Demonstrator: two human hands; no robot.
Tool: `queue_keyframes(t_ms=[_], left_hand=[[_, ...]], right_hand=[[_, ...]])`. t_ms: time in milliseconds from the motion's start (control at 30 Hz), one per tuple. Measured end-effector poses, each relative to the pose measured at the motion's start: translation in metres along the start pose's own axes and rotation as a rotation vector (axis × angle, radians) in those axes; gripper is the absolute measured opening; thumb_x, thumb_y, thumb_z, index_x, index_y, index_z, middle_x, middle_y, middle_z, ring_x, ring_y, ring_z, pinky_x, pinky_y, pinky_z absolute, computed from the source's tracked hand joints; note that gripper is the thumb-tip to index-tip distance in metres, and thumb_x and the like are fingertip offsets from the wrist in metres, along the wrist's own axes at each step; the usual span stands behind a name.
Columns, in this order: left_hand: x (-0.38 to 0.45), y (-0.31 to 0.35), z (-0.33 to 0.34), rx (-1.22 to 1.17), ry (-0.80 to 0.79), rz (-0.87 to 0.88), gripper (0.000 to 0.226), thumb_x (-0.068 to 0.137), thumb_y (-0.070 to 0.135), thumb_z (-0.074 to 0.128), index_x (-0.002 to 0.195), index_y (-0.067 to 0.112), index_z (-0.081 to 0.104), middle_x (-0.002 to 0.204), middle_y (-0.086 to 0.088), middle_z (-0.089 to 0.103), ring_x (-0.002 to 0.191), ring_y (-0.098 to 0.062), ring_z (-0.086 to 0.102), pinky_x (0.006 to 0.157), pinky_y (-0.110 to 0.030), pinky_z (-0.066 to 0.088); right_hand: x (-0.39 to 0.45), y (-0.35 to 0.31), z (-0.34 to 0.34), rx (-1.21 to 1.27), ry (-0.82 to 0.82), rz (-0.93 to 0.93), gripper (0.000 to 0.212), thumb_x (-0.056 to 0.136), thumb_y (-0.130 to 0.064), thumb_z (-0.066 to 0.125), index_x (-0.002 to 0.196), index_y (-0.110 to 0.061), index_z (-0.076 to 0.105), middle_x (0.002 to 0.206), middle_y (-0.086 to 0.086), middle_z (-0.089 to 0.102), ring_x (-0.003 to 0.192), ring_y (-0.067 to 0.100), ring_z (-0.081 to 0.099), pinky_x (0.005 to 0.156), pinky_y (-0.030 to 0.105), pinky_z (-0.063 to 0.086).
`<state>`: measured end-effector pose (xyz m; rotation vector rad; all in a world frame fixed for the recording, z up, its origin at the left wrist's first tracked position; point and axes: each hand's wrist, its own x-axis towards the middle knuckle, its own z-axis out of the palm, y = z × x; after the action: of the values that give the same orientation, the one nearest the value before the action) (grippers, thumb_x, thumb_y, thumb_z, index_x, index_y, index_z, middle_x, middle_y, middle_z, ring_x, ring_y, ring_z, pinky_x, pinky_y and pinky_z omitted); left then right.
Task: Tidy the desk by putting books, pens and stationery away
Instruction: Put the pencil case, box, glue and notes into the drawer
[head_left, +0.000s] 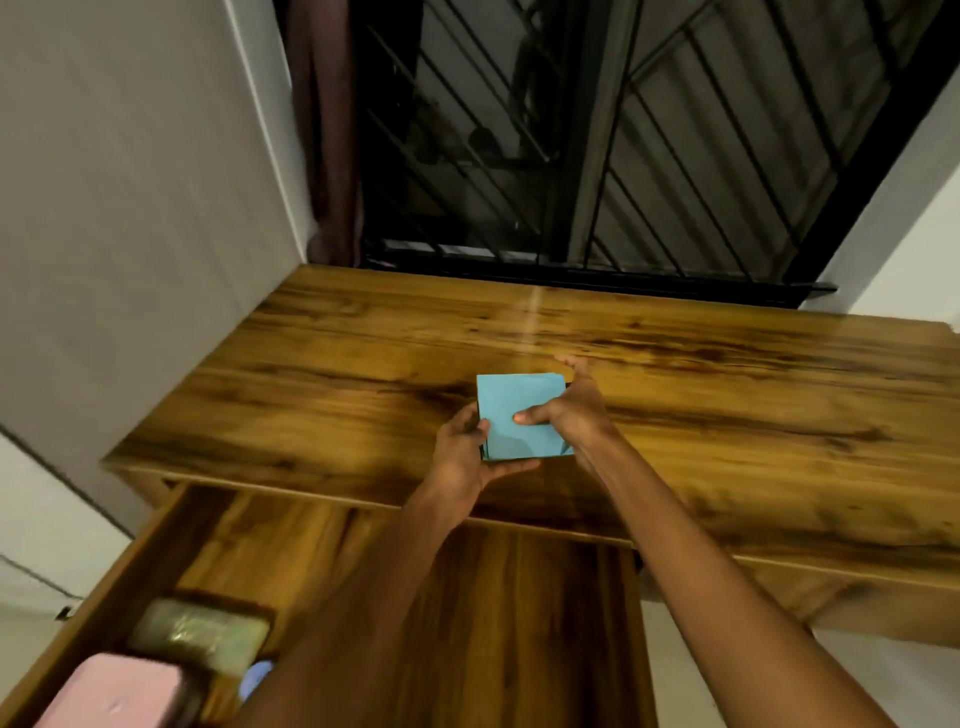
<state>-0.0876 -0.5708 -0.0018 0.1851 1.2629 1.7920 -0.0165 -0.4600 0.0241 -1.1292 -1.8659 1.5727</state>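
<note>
Nearest to me, the open drawer (156, 545) stood pulled out below the desk's front edge. In its near left corner I noted a pink object (111, 693), a greenish packet with a shiny face (200, 631) just behind it, and a small blue item (254, 678) beside them; all were blurred, and I could read no label or writing on any.

Above the desk's front edge, both hands held a light blue pad of paper (519, 415). The left hand (462, 457) gripped its left edge, fingers curled beneath and thumb on top. The right hand (576, 410) pinched the right side, thumb pressed on the upper face, remaining fingers behind. The pad's face carried no legible print.

The wooden desk (727, 395) showed a dark-grained, glossy top. Beyond it I recorded a black metal window grille (597, 156), a dark curtain (327, 130) at its left, and pale walls (130, 182) on either side.
</note>
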Motion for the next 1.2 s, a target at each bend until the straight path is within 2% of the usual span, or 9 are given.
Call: queue_keyframes(t_ms=[100, 233, 367, 600, 700, 833, 1000, 1133, 1200], left_hand=[[-0.014, 0.009, -0.032, -0.012, 0.004, 0.013, 0.029, 0.102, 0.008, 0.034, 0.128, 0.011, 0.047, 0.13, -0.017, 0.049, 0.106, -0.036, 0.061, 0.073, -0.05, 0.059], [-0.03, 0.014, -0.067, 0.052, -0.024, 0.058, 0.032, 0.1, 0.008, 0.042, 0.132, 0.008, 0.042, 0.132, -0.02, 0.048, 0.112, -0.034, 0.059, 0.078, -0.046, 0.059], [-0.042, 0.021, -0.097, 0.126, 0.023, 0.088, 0.038, 0.097, 0.002, 0.043, 0.134, 0.009, 0.037, 0.127, -0.017, 0.051, 0.102, -0.029, 0.062, 0.078, -0.047, 0.058], [-0.063, 0.031, -0.14, 0.196, 0.069, 0.057, 0.033, 0.099, 0.014, 0.046, 0.13, 0.018, 0.039, 0.11, -0.008, 0.057, 0.092, -0.025, 0.063, 0.067, -0.044, 0.06], [-0.067, 0.028, -0.146, 0.278, 0.152, 0.066, 0.032, 0.098, 0.012, 0.047, 0.129, 0.015, 0.04, 0.111, -0.008, 0.056, 0.097, -0.025, 0.059, 0.076, -0.043, 0.056], [-0.068, 0.024, -0.159, 0.43, 0.231, 0.051, 0.038, 0.094, 0.012, 0.053, 0.131, 0.006, 0.044, 0.125, -0.016, 0.057, 0.111, -0.029, 0.056, 0.092, -0.042, 0.047], [-0.081, 0.019, -0.174, 0.456, 0.189, -0.021, 0.041, 0.093, 0.012, 0.054, 0.133, 0.011, 0.042, 0.126, -0.012, 0.055, 0.114, -0.028, 0.054, 0.093, -0.047, 0.05], [-0.096, 0.01, -0.186, 0.419, 0.123, -0.08, 0.044, 0.093, 0.008, 0.054, 0.134, 0.011, 0.041, 0.128, -0.011, 0.052, 0.117, -0.029, 0.052, 0.085, -0.046, 0.054], [-0.103, 0.001, -0.186, 0.467, 0.119, -0.128, 0.042, 0.092, 0.006, 0.055, 0.132, 0.009, 0.042, 0.126, -0.011, 0.052, 0.117, -0.03, 0.052, 0.086, -0.049, 0.054]], right_hand=[[-0.01, -0.001, 0.032, 0.011, -0.048, 0.016, 0.104, 0.061, 0.004, 0.082, 0.145, -0.022, 0.027, 0.117, 0.003, 0.052, 0.095, 0.02, 0.054, 0.059, 0.025, 0.047], [-0.025, -0.002, 0.074, 0.032, -0.078, 0.071, 0.086, 0.064, -0.001, 0.082, 0.139, -0.014, 0.041, 0.119, 0.004, 0.059, 0.097, 0.019, 0.056, 0.06, 0.024, 0.048], [-0.035, 0.0, 0.111, 0.072, -0.136, 0.037, 0.081, 0.065, 0.001, 0.081, 0.137, -0.013, 0.044, 0.121, 0.007, 0.058, 0.107, 0.024, 0.058, 0.083, 0.034, 0.052], [-0.053, 0.008, 0.148, 0.066, -0.304, 0.038, 0.06, 0.079, -0.003, 0.07, 0.128, -0.029, 0.048, 0.128, 0.005, 0.054, 0.108, 0.025, 0.056, 0.079, 0.038, 0.053], [-0.066, 0.014, 0.16, 0.125, -0.264, 0.069, 0.052, 0.088, -0.016, 0.063, 0.135, -0.027, 0.042, 0.131, 0.003, 0.051, 0.104, 0.02, 0.055, 0.069, 0.027, 0.046], [-0.084, 0.023, 0.168, 0.244, -0.186, 0.277, 0.038, 0.093, -0.031, 0.057, 0.128, -0.018, 0.051, 0.12, 0.007, 0.063, 0.087, 0.022, 0.06, 0.066, 0.03, 0.044], [-0.1, 0.03, 0.161, 0.374, -0.301, 0.407, 0.033, 0.094, -0.011, 0.051, 0.127, -0.007, 0.052, 0.124, 0.015, 0.061, 0.096, 0.029, 0.061, 0.072, 0.038, 0.05], [-0.117, 0.038, 0.154, 0.211, -0.397, 0.45, 0.031, 0.095, -0.007, 0.05, 0.125, -0.012, 0.052, 0.105, 0.01, 0.063, 0.084, 0.025, 0.06, 0.067, 0.04, 0.05], [-0.123, 0.046, 0.151, 0.16, -0.386, 0.489, 0.034, 0.094, -0.003, 0.051, 0.128, -0.009, 0.051, 0.111, 0.011, 0.061, 0.093, 0.025, 0.059, 0.072, 0.043, 0.05]])
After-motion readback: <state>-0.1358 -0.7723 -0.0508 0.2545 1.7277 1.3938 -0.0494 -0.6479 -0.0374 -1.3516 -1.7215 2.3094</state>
